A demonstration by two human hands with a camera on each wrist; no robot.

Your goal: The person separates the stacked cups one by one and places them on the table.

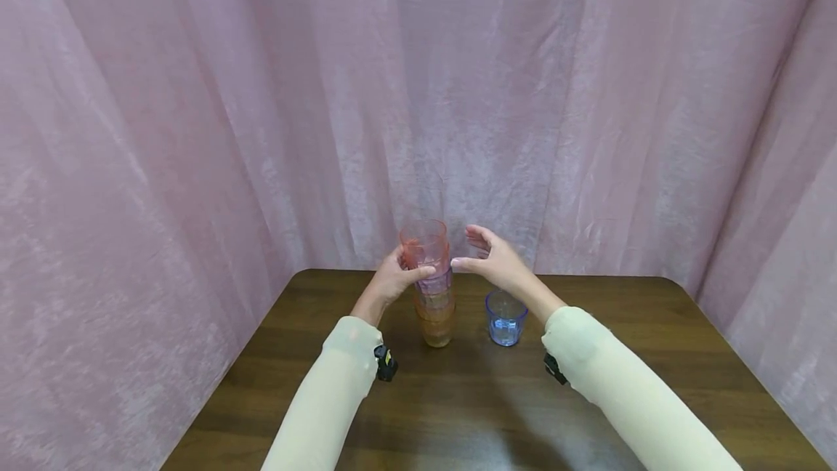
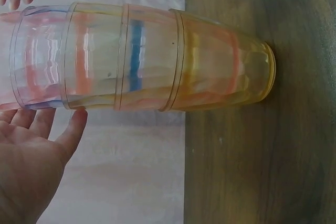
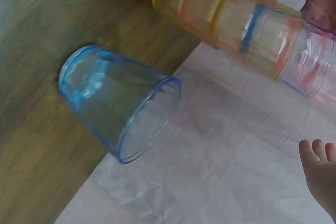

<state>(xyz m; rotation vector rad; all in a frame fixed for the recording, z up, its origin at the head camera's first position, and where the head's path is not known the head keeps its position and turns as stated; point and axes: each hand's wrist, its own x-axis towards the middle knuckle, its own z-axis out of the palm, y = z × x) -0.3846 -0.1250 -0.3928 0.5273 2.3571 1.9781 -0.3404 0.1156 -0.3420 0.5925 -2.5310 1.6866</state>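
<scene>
Bare table [image 1: 458, 413] near side of both hands, w/ room to move; curtain [image 1: 196, 129] close behind the far edge. Left hand [image 1: 390, 283] grips top of cup stack [image 1: 433, 289], upright, long axis vertical. Blue cup [image 1: 506, 318] stands alone under right hand [image 1: 492, 260], which hovers open, fingers spread, just right of stack.

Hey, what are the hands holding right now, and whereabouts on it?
The left hand grips the stack of cups near its top, round the pink cup. The right hand is open beside it, holding nothing.
</scene>
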